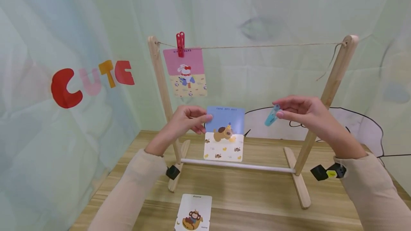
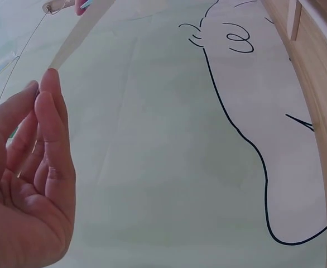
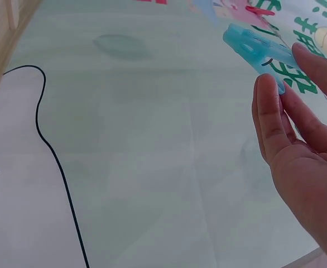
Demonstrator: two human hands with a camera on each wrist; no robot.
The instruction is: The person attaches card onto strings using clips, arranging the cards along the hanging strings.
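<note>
Nearest, a white rectangular card with a brown monkey picture (image 1: pixel 193 213) lies on the wood-grained bench (image 1: pixel 253 197), below and apart from both hands. Two forearms in beige sleeves (image 1: pixel 141 170) reach forward, a small black device (image 1: pixel 173 172) at the left cuff.

The person's left hand (image 1: pixel 187 118) pinches a blue-and-white rectangular card with a brown dog (image 1: pixel 224 149) by its left edge, near the upper corner, thumb on the front. The card hangs to the right of that hand, upright and raised above the bench.

The right hand (image 1: pixel 303 109) clamps a translucent light-blue plastic clip (image 1: pixel 271 118) between thumb and fingertips. The clip sticks out to the left of this hand, its nose slanting down toward the dog card but well apart from it.

Around and behind the hands stands a pale wooden frame (image 1: pixel 332 81) with a white rod (image 1: pixel 239 165) low between its legs and a thin twine line (image 1: pixel 257 46) strung across its top. Near the line's left end, a red plastic clip (image 1: pixel 181 44) holds a pink-and-yellow card with a white rabbit (image 1: pixel 197 85).

Farthest back hangs a pale green cloth (image 1: pixel 218 10), with coloured letters reading "CUTE" (image 1: pixel 67 92) at left.
</note>
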